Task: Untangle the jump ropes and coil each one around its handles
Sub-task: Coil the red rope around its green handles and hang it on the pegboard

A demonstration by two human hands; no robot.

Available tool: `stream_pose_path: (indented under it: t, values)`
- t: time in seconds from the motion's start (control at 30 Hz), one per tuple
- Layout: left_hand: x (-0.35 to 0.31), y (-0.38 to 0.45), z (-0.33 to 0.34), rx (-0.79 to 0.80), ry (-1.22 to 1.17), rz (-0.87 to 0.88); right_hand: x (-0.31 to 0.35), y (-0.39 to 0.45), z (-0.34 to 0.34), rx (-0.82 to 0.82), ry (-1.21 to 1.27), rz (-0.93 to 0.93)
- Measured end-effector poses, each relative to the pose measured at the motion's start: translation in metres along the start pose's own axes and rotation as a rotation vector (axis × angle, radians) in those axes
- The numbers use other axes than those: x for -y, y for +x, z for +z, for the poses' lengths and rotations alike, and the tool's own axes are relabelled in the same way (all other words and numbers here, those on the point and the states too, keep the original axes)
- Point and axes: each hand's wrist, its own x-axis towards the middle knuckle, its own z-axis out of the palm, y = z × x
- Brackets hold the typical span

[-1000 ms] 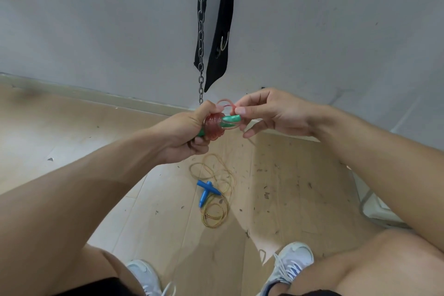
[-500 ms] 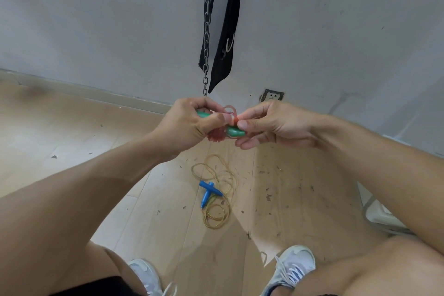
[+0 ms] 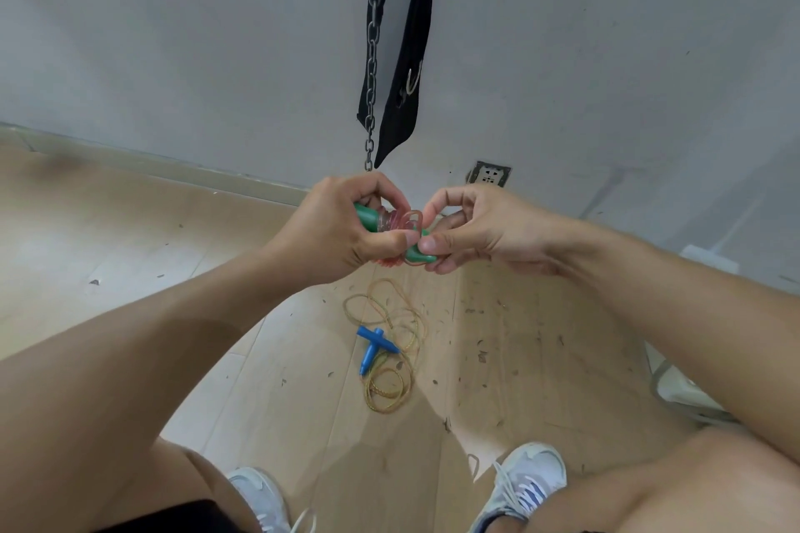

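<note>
Left hand [image 3: 333, 229] has the green handles [image 3: 368, 217] clamped so the pink rope [image 3: 398, 223] coils stay put while the right hand [image 3: 472, 229] pinches the loose end to tuck it, and the yellow rope [image 3: 389, 342] with blue handles [image 3: 373, 344] sits uncoiled on the floor [image 3: 130, 238] below the green handles.

Left hand [image 3: 333, 232] grips green handles [image 3: 368, 217] wrapped in pink rope [image 3: 400, 223]; right hand [image 3: 472, 229] pinches a handle end. Below the grip, yellow rope [image 3: 389, 359] with blue handles [image 3: 373, 345] lies on the floor [image 3: 130, 255].
</note>
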Motion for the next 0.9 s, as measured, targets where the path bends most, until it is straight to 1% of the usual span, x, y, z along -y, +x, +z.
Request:
stream_pose_path:
  t: [0.13, 0.27, 0.33, 0.43, 0.5, 0.57, 0.63, 0.73, 0.9]
  values:
    - [-0.001, 0.002, -0.002, -0.076, -0.019, 0.015, 0.001, 0.002, 0.002, -0.013, 0.2, 0.049]
    - [0.001, 0.009, -0.009, -0.21, 0.088, 0.078, 0.01, 0.0, -0.003, 0.009, 0.352, 0.09]
    - [0.004, 0.01, -0.012, -0.25, 0.134, 0.084, 0.013, 0.001, -0.006, 0.028, 0.371, 0.11]
    - [0.007, 0.01, -0.012, -0.21, 0.114, 0.071, 0.01, 0.003, -0.009, 0.034, 0.241, 0.088]
    - [0.007, 0.009, -0.011, -0.17, 0.084, 0.053, 0.009, 0.002, -0.011, 0.028, 0.062, 0.025]
    - [0.005, 0.008, -0.011, -0.141, 0.119, 0.06, 0.012, -0.003, -0.014, 0.003, -0.158, -0.047]
    - [0.004, 0.008, -0.01, -0.14, 0.138, 0.068, 0.017, -0.008, -0.016, 0.006, -0.305, -0.105]
    - [0.004, 0.009, -0.01, -0.164, 0.13, 0.107, 0.018, -0.01, -0.019, 0.004, -0.317, -0.2]
    - [0.002, 0.006, -0.008, -0.168, 0.135, 0.144, 0.015, -0.009, -0.015, -0.098, -0.389, -0.405]
